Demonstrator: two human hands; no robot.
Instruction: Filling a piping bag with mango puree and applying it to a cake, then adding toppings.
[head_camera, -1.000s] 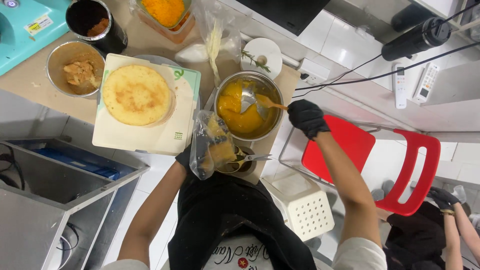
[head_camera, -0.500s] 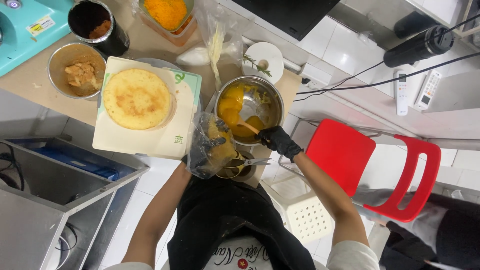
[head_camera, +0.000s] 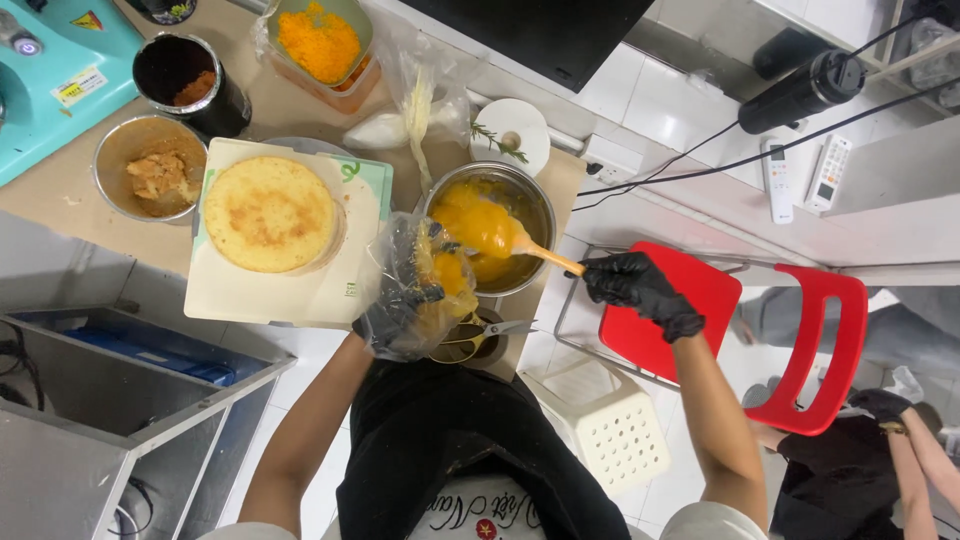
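Observation:
My left hand (head_camera: 392, 305), in a black glove, grips a clear plastic bag (head_camera: 418, 285) partly filled with orange cream, held at the near edge of the counter. My right hand (head_camera: 632, 285), also gloved in black, holds the handle of a wooden spoon (head_camera: 530, 248) whose bowl lifts a scoop of orange cream inside a steel bowl (head_camera: 525, 200). The spoon sits just right of the bag's mouth. A round golden sponge cake (head_camera: 270, 214) lies on a white board (head_camera: 230, 295) to the left of the bag.
Scissors (head_camera: 480, 335) lie under the bag. A steel bowl of brown crumbs (head_camera: 150, 178), a dark tub (head_camera: 185, 80), a container of orange shreds (head_camera: 318, 40) and a small white plate (head_camera: 510, 135) stand behind. A red chair (head_camera: 800, 330), a white stool (head_camera: 610, 425) and another person's arm (head_camera: 915, 440) are at the right.
My right hand has drawn back to the right and now scoops cream in the bowl with the spoon. The bag in my left hand has stayed in place.

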